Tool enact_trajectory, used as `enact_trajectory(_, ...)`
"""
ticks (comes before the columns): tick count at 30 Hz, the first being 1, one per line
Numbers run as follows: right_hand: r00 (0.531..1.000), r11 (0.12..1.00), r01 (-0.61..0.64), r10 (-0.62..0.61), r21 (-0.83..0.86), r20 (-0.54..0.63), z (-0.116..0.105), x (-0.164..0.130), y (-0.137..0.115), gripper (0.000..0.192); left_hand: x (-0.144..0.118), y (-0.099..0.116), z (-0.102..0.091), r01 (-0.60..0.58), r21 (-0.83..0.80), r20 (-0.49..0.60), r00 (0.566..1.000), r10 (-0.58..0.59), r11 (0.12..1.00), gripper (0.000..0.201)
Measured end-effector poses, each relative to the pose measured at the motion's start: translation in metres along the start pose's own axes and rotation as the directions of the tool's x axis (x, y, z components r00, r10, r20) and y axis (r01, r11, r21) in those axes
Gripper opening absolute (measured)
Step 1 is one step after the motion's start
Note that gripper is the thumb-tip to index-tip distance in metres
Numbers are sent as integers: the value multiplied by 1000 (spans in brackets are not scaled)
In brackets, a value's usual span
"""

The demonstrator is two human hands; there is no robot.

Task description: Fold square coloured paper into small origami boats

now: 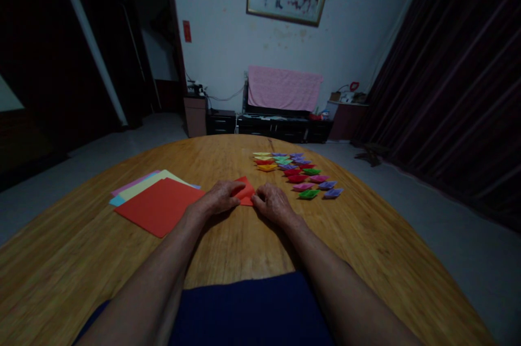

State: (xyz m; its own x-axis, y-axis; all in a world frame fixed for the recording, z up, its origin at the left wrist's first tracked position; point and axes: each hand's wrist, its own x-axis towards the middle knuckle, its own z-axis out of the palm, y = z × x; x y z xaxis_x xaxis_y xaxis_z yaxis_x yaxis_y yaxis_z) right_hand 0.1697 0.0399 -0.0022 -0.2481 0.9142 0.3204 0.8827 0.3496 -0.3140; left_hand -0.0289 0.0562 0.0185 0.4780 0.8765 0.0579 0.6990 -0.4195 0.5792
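Observation:
A folded piece of orange-red paper (246,192) lies on the table between my two hands. At its left side, my left hand (222,197) grips it, the fingers over the paper and partly hiding it. My right hand (272,202) is closed at the paper's lower right corner, its thumb and fingers pinching the edge. Left of my left hand rests a stack of coloured sheets (158,207), with an orange-red sheet on top and yellow, pink and blue ones showing behind.
Several small folded paper boats (296,179) in many colours stand in rows at the right back of the round wooden table (240,248). Beyond it are a low black cabinet (256,127) and a pink towel (285,88) draped over a screen. A dark curtain (448,64) hangs on the right.

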Motion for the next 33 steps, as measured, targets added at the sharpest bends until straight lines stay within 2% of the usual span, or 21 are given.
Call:
enact_trajectory(7, 1000, 1000, -17, 17, 1, -14, 3, -1, 0, 18, 0, -2, 0, -8, 33, 10, 1000, 7, 999, 59)
enact_trajectory(17, 999, 999, -31, 31, -9, -21, 5, -1, 0, 17, 0, 0, 0, -17, 27, 0, 1000, 17, 999, 56)
enact_trajectory(24, 1000, 1000, -23, 23, 0, -17, 6, -1, -1, 16, 3, -3, 0, -13, 110, 27, 1000, 10, 994, 54)
enact_trajectory(33, 999, 998, -30, 31, 50, -23, 7, -2, -1, 10, 1, 1, -1, 4, 89, 20, 1000, -6, 996, 57)
